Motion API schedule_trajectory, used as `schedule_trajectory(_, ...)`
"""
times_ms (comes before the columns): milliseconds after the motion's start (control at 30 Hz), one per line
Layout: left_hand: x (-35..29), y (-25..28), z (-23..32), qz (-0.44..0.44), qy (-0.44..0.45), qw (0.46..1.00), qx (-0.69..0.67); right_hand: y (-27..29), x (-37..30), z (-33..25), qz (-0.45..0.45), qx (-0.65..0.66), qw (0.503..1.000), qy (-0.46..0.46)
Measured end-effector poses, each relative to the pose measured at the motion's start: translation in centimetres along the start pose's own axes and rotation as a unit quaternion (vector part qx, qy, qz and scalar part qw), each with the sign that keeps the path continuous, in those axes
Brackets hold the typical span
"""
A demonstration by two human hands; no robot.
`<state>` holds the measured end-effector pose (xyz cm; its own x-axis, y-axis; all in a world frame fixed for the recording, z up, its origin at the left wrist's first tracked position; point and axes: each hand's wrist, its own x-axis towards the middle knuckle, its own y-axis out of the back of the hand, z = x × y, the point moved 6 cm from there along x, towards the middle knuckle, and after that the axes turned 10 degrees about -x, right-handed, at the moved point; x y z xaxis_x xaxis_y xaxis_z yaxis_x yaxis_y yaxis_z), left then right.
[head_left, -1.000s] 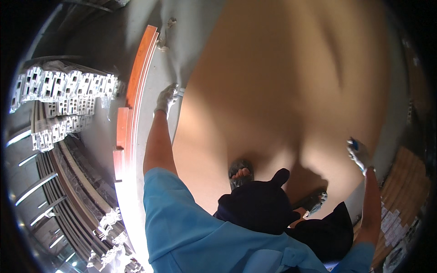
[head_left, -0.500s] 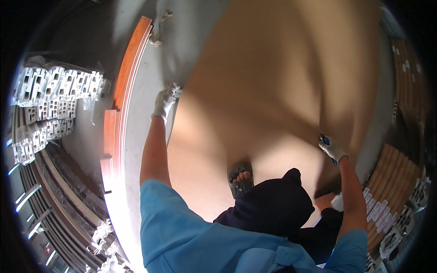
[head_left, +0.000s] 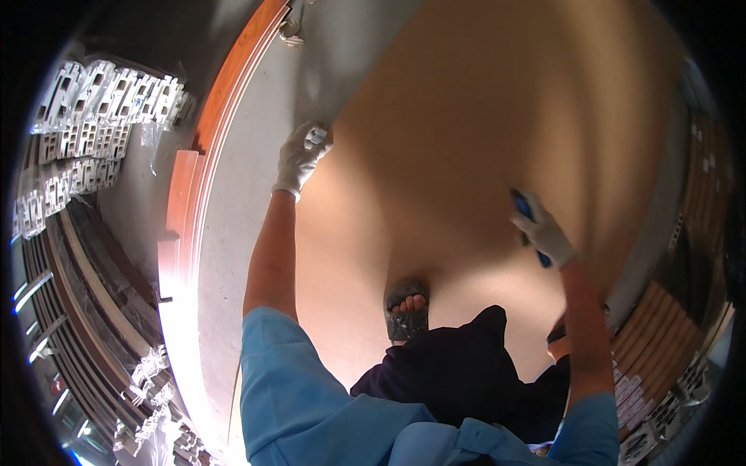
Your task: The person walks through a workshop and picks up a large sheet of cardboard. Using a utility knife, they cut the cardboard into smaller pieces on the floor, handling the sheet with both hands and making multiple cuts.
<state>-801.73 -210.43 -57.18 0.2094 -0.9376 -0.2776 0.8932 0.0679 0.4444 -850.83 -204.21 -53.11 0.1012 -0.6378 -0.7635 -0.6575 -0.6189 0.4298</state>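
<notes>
A large brown sheet of board (head_left: pixel 435 155) lies spread on the floor beneath me. At its left edge is my left hand (head_left: pixel 305 158), in a white glove, its fingers curled round the edge. My right hand (head_left: pixel 550 233), also gloved in white, is closed on a blue-handled utility knife (head_left: pixel 522 204), held above the right part of the sheet. The knife's tip is blurred, and I cannot tell whether a blade is out. My sandalled foot (head_left: pixel 408 307) rests on the sheet between my arms.
Along the left lies a long reddish-orange trim strip (head_left: pixel 235 74) on the grey floor (head_left: pixel 249 140). Stacked white hollow profiles (head_left: pixel 116 97) and dark lengths (head_left: pixel 93 287) stand at far left. Bundles of brown boards (head_left: pixel 653 326) lie at the right.
My right hand has lifted and moved left and slightly up with the utility knife. The left hand appears a little higher and further right along the sheet's edge. The whole view has shifted.
</notes>
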Motion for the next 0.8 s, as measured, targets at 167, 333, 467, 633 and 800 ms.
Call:
schedule_trajectory(167,0.0,0.3,0.2,-0.033,-0.008,0.999,-0.023,-10.5,3.3,-17.9,0.107,-0.194,0.919,0.328)
schedule_trajectory(333,0.0,0.4,-0.1,-0.032,0.04,0.997,-0.053,-16.2,7.0,-24.3,0.07,-0.247,0.92,0.296)
schedule_trajectory(467,0.1,0.4,-0.6,-0.054,0.055,0.992,-0.096,-17.3,8.2,-25.9,0.09,-0.295,0.897,0.316)
schedule_trajectory(633,0.5,0.5,-1.2,-0.058,0.049,0.992,-0.1,-18.2,9.3,-26.9,0.089,-0.361,0.875,0.311)
schedule_trajectory(800,0.8,0.4,-1.3,-0.062,0.042,0.992,-0.1,-19.0,9.8,-27.8,0.049,-0.372,0.872,0.314)
